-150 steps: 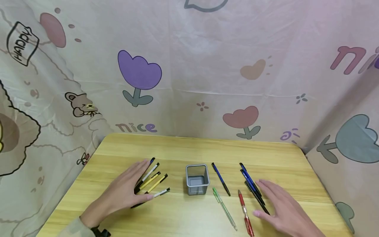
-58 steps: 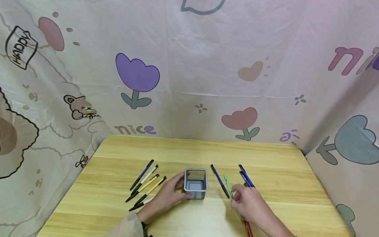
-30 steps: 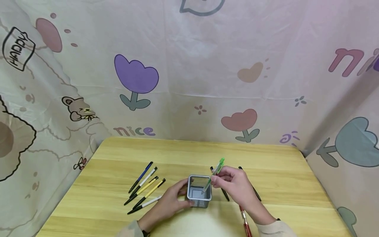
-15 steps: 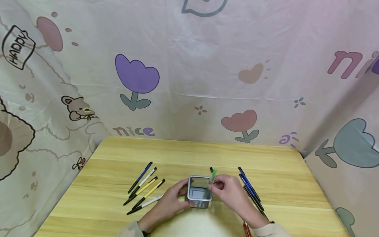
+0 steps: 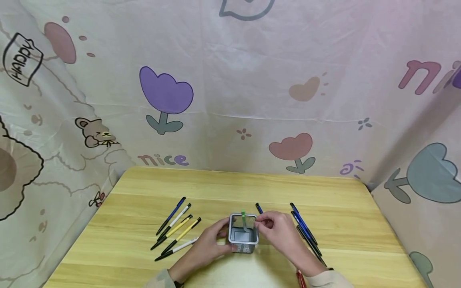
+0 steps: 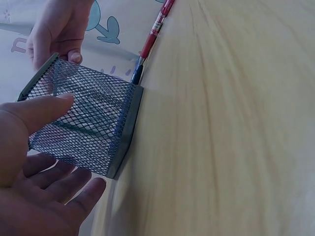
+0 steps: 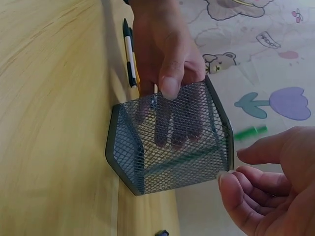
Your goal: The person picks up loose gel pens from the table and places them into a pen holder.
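A grey mesh pen holder (image 5: 243, 248) stands upright on the table, with my left hand (image 5: 212, 244) gripping its left side between thumb and fingers. Inside it leans a green pen (image 7: 251, 132); the green end sticks out above the rim, and the barrel shows through the mesh in the right wrist view. My right hand (image 5: 279, 230) is at the holder's right rim. Its thumb and fingers are loosely bent and apart, with nothing between them; a fingertip is at or very near the rim.
Left of the holder lie several pens, including a blue pen (image 5: 171, 216), a yellow pen (image 5: 181, 235) and a white pen (image 5: 180, 248). Right of it are a blue pen (image 5: 259, 208), a group of blue and black pens (image 5: 306, 226) and a red pen (image 5: 300, 279). A printed cloth (image 5: 230, 80) hangs behind the table.
My right hand picked up the green pen from the table, brought it left into the holder and let go. My left hand moved from the left pens to grip the holder.
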Tool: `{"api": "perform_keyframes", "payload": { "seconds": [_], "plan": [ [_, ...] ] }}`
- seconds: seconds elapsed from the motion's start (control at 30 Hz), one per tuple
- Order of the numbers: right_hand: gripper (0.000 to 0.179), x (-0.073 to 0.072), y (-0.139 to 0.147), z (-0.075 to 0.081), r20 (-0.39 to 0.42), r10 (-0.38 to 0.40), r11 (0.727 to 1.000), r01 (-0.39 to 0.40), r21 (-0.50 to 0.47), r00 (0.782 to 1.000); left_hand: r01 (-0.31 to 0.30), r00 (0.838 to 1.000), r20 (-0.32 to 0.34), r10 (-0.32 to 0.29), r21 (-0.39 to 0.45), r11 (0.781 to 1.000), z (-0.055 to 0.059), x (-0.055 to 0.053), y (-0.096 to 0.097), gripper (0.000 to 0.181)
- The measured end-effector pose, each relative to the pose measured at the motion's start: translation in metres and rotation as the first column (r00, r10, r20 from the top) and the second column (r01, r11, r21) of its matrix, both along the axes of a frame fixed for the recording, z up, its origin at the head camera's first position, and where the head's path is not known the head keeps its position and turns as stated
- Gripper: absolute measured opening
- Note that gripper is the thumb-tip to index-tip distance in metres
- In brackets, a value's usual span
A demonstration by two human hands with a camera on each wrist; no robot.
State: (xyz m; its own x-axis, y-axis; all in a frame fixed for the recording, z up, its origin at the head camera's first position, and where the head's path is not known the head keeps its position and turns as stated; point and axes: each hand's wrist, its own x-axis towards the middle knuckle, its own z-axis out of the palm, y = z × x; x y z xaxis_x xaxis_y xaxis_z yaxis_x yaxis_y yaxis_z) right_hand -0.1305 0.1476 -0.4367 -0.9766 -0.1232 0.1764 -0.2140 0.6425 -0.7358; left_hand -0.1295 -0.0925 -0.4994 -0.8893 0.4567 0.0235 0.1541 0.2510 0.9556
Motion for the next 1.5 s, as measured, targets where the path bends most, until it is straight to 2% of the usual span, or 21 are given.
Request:
{"api": "perform_keyframes", "payload": {
  "seconds": [0.1,0.3,0.47,0.57,0.73,1.03,1.1,1.3,1.5],
  "plan": [
    [0.007,0.002,0.007,0.001,0.018,-0.001,1.0,0.001,0.019,1.0,-0.001,1.0,0.002,0.001,-0.003,1.0,-0.001,0.0,0.0,0.085],
    [0.006,0.012,0.031,0.0,0.068,0.0,0.99,-0.009,0.138,0.998,0.009,1.0,0.023,-0.009,0.018,1.0,-0.001,-0.001,0.001,0.086],
    [0.012,0.023,0.049,-0.009,0.103,0.017,0.97,-0.042,0.24,0.995,0.01,1.0,0.029,-0.01,0.023,1.0,0.0,-0.001,0.0,0.087],
    [0.013,0.029,0.057,-0.015,0.15,-0.018,0.953,-0.029,0.303,0.989,0.009,0.999,0.03,-0.009,0.02,1.0,-0.001,-0.002,0.0,0.087],
    [0.011,0.036,0.07,-0.023,0.243,-0.053,0.934,-0.038,0.356,0.969,0.011,1.0,0.021,-0.012,0.007,1.0,-0.002,-0.002,0.001,0.087],
    [0.025,0.037,0.076,-0.031,0.355,-0.133,0.91,-0.028,0.413,0.925,0.007,1.0,0.01,-0.006,-0.003,1.0,-0.002,-0.002,0.0,0.086],
    [0.023,0.036,0.077,-0.032,0.359,-0.143,0.905,-0.025,0.425,0.922,0.006,1.0,0.008,-0.006,-0.007,1.0,-0.002,-0.002,0.0,0.086],
    [0.017,0.034,0.079,-0.035,0.314,-0.166,0.896,0.01,0.444,0.935,0.008,1.0,0.005,-0.008,-0.011,1.0,-0.002,-0.003,0.0,0.085],
    [0.018,0.031,0.081,-0.037,0.282,-0.182,0.897,0.041,0.439,0.942,0.004,1.0,-0.001,-0.004,-0.021,1.0,-0.001,-0.002,-0.001,0.086]
  ]
}}
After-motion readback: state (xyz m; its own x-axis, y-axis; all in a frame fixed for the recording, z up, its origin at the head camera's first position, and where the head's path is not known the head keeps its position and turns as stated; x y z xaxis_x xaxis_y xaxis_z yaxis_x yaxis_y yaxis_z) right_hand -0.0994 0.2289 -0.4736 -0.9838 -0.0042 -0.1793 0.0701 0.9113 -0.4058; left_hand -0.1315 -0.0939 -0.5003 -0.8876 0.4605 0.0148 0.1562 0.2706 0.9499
